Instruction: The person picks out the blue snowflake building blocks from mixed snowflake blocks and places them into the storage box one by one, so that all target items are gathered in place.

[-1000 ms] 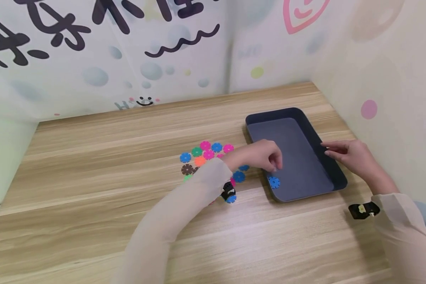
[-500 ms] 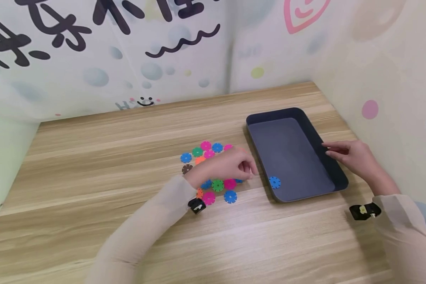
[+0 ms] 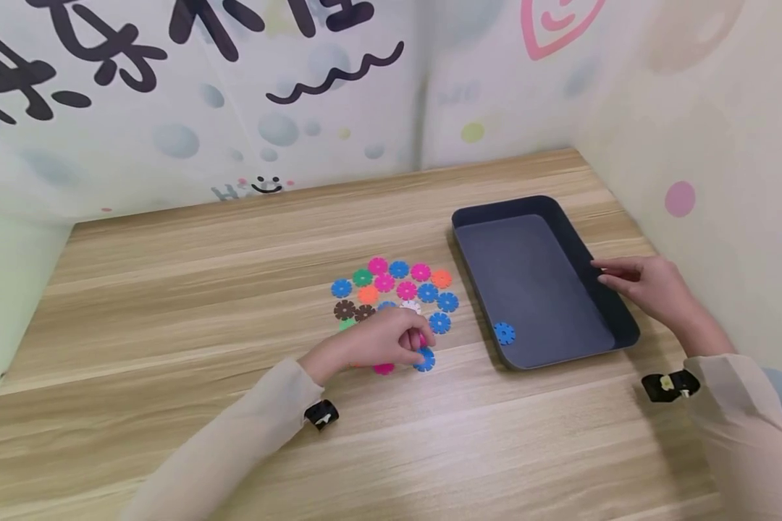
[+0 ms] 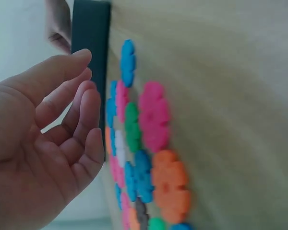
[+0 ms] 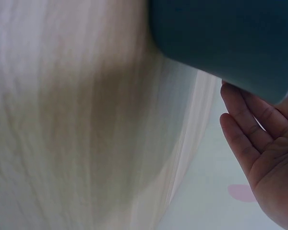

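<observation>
My left hand (image 3: 387,339) hangs over loose notched plastic discs, its fingers loosely curled. In the left wrist view, nothing shows between the thumb and fingers of the left hand (image 4: 53,120). Closest to it are a blue disc (image 4: 128,63), a pink disc (image 4: 154,116) and a green disc (image 4: 132,127). My right hand (image 3: 652,289) holds the right rim of the dark tray (image 3: 615,315) by its fingertips. From the right wrist, fingers (image 5: 242,127) lie outside the tray wall, with the thumb hidden. One blue disc (image 3: 505,333) lies inside the tray near its front left corner.
Several more discs spread left of the tray, including a white disc (image 3: 410,307), an orange disc (image 3: 441,278) and a brown disc (image 3: 344,310). The wooden table (image 3: 189,347) meets a printed back wall (image 3: 234,130) and a right wall (image 3: 710,159) close beside the right hand.
My left hand has drawn back leftward and toward me, from over the tray to above the discs. My right hand and the tray stay in place.
</observation>
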Action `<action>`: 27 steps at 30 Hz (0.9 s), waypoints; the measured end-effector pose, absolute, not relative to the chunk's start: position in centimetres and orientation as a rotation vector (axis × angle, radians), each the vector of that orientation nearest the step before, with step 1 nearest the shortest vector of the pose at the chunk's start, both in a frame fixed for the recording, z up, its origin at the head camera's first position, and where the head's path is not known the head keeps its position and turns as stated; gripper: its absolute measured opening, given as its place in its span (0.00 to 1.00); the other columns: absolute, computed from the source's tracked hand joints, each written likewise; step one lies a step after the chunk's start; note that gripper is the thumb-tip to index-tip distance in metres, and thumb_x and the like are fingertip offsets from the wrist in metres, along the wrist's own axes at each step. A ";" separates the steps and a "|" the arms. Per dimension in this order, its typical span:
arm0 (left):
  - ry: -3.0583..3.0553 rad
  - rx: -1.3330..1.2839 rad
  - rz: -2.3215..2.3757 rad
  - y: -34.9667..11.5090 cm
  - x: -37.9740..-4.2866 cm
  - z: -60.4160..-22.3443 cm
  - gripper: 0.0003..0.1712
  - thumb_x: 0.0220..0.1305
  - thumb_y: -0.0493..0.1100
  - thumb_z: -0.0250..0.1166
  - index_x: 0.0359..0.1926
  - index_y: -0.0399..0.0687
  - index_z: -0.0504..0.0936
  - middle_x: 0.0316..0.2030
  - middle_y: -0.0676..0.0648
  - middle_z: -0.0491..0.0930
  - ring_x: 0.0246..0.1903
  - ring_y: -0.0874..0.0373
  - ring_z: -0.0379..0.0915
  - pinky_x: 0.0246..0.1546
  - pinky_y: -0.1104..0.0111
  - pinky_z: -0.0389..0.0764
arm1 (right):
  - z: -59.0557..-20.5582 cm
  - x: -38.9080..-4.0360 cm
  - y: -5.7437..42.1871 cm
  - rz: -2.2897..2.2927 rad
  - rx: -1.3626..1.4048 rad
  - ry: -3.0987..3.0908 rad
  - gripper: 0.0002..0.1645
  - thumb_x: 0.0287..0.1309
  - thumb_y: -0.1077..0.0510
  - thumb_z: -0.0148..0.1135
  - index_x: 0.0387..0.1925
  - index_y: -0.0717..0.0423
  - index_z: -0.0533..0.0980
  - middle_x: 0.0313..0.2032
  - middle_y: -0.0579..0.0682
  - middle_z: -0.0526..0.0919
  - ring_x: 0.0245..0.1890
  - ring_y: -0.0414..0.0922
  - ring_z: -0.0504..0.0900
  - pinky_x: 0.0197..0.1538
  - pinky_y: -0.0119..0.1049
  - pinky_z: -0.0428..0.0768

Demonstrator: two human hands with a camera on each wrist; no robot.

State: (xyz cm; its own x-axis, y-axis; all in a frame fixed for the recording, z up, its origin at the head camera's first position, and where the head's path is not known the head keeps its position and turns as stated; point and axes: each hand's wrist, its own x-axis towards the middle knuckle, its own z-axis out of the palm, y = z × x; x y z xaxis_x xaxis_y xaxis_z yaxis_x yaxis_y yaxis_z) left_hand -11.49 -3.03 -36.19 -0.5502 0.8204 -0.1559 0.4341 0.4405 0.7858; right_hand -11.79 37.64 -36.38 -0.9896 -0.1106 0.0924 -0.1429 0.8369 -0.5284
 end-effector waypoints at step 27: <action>2.216 1.015 0.887 -2.9 -11.7 -38.0 0.15 0.46 0.33 0.72 0.37 0.41 0.78 0.26 0.48 0.70 0.29 0.59 0.64 0.31 0.73 0.70 | -36.4 -11.6 37.6 0.851 0.171 -2.960 0.17 0.53 0.65 0.63 0.46 0.65 0.78 0.39 0.66 0.81 0.25 0.27 0.71 0.24 0.21 0.68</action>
State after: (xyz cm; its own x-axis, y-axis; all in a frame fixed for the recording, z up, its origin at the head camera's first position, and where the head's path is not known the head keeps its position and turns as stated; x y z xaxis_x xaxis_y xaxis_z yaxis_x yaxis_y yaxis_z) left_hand -11.70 -2.88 -38.00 -0.5695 0.7980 -0.1969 0.4416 0.4991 0.7456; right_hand -11.58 37.58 -36.36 -0.9923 -0.0903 0.0851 -0.1217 0.8419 -0.5257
